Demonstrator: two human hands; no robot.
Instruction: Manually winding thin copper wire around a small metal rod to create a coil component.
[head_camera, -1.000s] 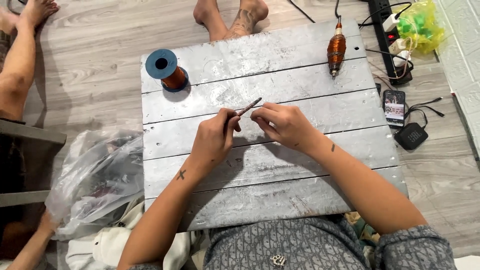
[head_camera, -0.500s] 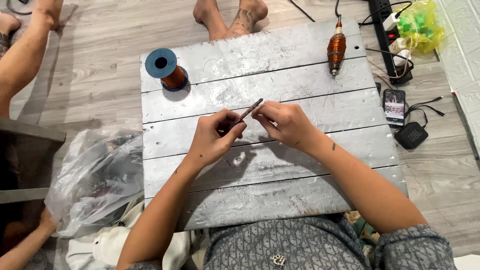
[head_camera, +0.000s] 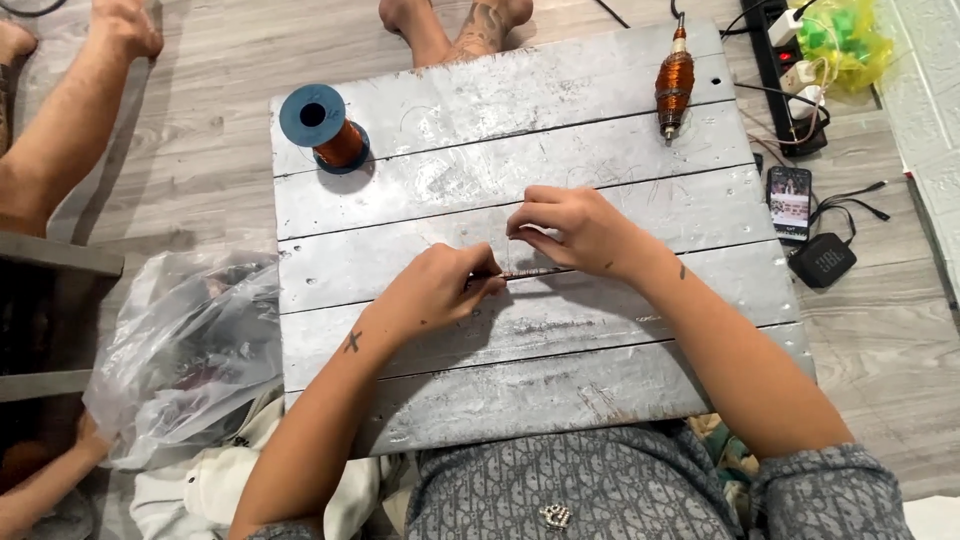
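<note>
Lowered since a moment ago: the thin rod (head_camera: 528, 273) I had tilted upward now lies level, just above the grey plank board (head_camera: 420, 400).

Both my hands pinch it: my left hand (head_camera: 435, 292) is closed on the near-left end, my right hand (head_camera: 575, 228) closed on the right end, fingertips tight around it. It looks like a slim, dark, stiff metal piece, perhaps wound with fine wire; too small to tell. I judge I am mid-way through working along it, and the next move calls for a steady pinch and small, even finger turns. Far left on the worn, scratched boards stands a blue spool of copper wire (head_camera: 322, 130); far right lies a copper-wound rotary tool (head_camera: 674, 82). Left of the board slumps a crinkled clear plastic bag (head_camera: 180, 360); right, on the wood floor, a phone (head_camera: 789, 197).
</note>
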